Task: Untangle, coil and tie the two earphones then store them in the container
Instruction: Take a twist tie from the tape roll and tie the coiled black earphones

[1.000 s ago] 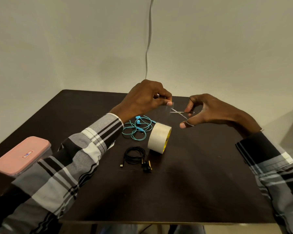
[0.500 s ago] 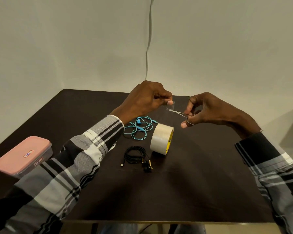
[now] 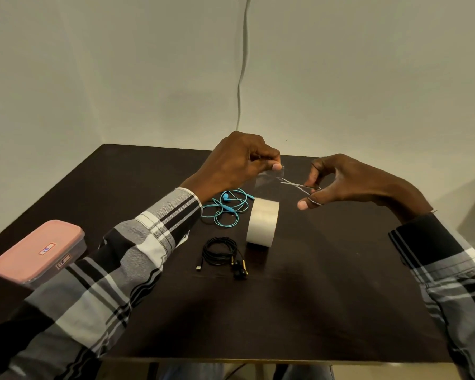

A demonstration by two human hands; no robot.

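Pinching free end of clear tape strip, left hand holds it taut above tape roll. Pink container shut at far left table edge. Blue earphones loosely looped, black earphones coiled, both untied on table beside roll. Right hand grips scissors — blades reopened vs half second ago, roll turned, its yellow core out of view. Strip not visibly severed — likely re-biting; tying pending.

**Earphones and container: position**

Blue earphones: loosely looped, lying flat at counter centre. Black earphones: coiled, lying just nearer, earbuds and plug trailing on the near side. Pink-lidded container: closed, at the far-left counter edge, well apart from both.
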